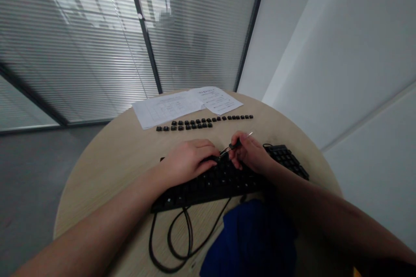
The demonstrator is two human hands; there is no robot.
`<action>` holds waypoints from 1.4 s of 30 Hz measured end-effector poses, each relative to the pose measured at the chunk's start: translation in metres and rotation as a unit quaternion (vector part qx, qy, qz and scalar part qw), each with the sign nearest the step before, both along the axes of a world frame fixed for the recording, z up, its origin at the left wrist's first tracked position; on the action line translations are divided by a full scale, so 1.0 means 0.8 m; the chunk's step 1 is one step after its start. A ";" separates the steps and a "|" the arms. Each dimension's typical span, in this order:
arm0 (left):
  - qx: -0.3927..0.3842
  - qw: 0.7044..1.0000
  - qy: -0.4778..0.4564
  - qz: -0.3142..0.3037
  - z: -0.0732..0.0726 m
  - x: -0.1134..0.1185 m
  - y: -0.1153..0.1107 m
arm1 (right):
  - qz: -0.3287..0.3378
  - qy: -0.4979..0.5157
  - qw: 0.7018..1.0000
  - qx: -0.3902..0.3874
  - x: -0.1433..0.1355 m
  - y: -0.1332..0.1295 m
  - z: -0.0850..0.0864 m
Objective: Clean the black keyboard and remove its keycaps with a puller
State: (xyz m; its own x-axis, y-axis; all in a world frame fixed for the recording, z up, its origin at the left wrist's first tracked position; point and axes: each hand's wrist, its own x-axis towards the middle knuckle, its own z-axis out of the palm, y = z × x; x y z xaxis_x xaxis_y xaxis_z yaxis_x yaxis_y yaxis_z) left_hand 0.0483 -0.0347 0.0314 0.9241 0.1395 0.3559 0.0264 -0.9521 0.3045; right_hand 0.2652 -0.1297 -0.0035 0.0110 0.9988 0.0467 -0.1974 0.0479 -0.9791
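A black keyboard (208, 187) lies at a slant on the round table, partly under both my hands. My right hand (252, 154) is closed on what looks like a wire keycap puller (232, 145), with its thin metal wires pointing down-left at the keys. Over the keyboard's far middle part, my left hand (190, 159) has its thumb and fingers bent together at the puller's wire end. Something small and dark shows between them; I cannot tell if it is a loose keycap or part of the keyboard. Behind the hands, loose black keycaps (198, 121) stand in two rows.
Printed sheets (165, 107) lie at the table's far side. The keyboard's black cable (170, 242) loops over the near tabletop (97, 181). Blue cloth (253, 238) bulges at the near edge. A window with blinds (198, 43) and a white wall (367, 78) stand close behind the table.
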 end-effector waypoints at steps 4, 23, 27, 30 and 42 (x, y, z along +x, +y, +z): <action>0.018 1.000 -0.014 0.012 0.002 -0.002 -0.002 | -0.051 -0.020 0.998 -0.009 0.002 0.005 -0.006; 0.108 0.981 -0.156 0.034 0.004 -0.001 -0.009 | -0.071 -0.294 0.945 0.123 -0.009 -0.016 0.025; 0.110 0.982 -0.149 0.031 -0.003 0.001 -0.007 | -0.063 -0.397 0.903 0.153 -0.009 -0.018 0.028; 0.106 0.984 -0.144 0.027 -0.008 0.002 -0.006 | -0.035 -0.405 0.904 0.131 -0.005 -0.017 0.028; 0.124 0.978 -0.070 0.155 -0.013 -0.003 0.027 | -0.085 -0.567 0.806 0.148 0.047 0.045 0.030</action>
State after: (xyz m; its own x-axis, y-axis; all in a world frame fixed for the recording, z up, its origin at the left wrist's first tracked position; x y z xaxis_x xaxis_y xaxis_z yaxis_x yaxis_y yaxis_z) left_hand 0.0457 -0.0134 0.0212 0.7912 0.2990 0.5335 0.3004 -0.9498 0.0868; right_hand 0.3030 -0.0934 0.0207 -0.0710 0.9309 0.3582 0.8500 0.2444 -0.4667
